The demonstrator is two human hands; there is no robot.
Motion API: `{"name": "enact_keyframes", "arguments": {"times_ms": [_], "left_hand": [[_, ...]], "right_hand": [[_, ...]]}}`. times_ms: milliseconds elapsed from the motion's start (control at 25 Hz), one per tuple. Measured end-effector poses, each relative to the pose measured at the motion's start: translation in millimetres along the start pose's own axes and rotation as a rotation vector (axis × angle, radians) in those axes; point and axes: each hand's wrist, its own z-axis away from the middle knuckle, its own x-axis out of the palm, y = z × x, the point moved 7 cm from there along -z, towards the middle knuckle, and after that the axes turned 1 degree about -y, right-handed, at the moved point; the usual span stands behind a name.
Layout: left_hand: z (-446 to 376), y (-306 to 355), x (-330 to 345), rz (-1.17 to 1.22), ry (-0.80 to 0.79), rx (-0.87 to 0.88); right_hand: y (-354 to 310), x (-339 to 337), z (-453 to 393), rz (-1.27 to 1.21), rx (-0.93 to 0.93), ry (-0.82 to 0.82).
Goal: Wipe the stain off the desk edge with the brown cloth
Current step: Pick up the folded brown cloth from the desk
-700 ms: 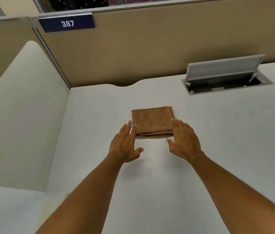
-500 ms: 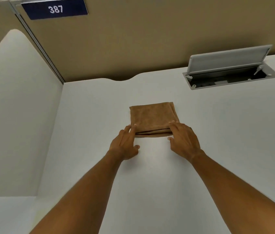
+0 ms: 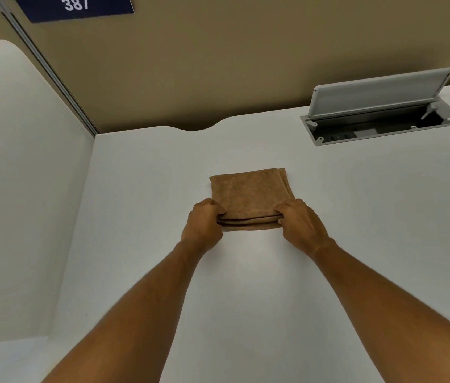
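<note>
Currently: folded brown cloth (image 3: 248, 193) on white desk (image 3: 356, 217), both forearms outstretched.
Left hand (image 3: 203, 226) and right hand (image 3: 300, 225) pinch its near corners, fingers curled; thumbs apparently beneath.

We see bare desk (image 3: 246, 286) along the near edge and toward the right edge; the raised cable-box lid (image 3: 378, 91) blocks the far right corner, a white side panel (image 3: 25, 189) the left edge.
</note>
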Motion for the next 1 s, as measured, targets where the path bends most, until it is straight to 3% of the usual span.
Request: {"name": "enact_keyframes", "arguments": {"times_ms": [280,560,840,1000], "left_hand": [[-5.6,21.3,-30.2,-0.059,0.144,0.104],[-6.8,38.5,-73.6,-0.098,0.231,0.141],[1.3,63.6,-146.7,-0.013,0.353,0.163],[21.3,73.1,-186.0,0.022,0.364,0.161]], "right_hand": [[3.7,-3.6,-3.8,-0.030,0.081,-0.037],[-13.9,-64.0,-1.9,0.102,0.045,0.213],[-35.8,-139.0,1.8,-0.139,-0.009,0.407],[-54.6,-186.9,11.7,-0.125,-0.046,0.514]]}}
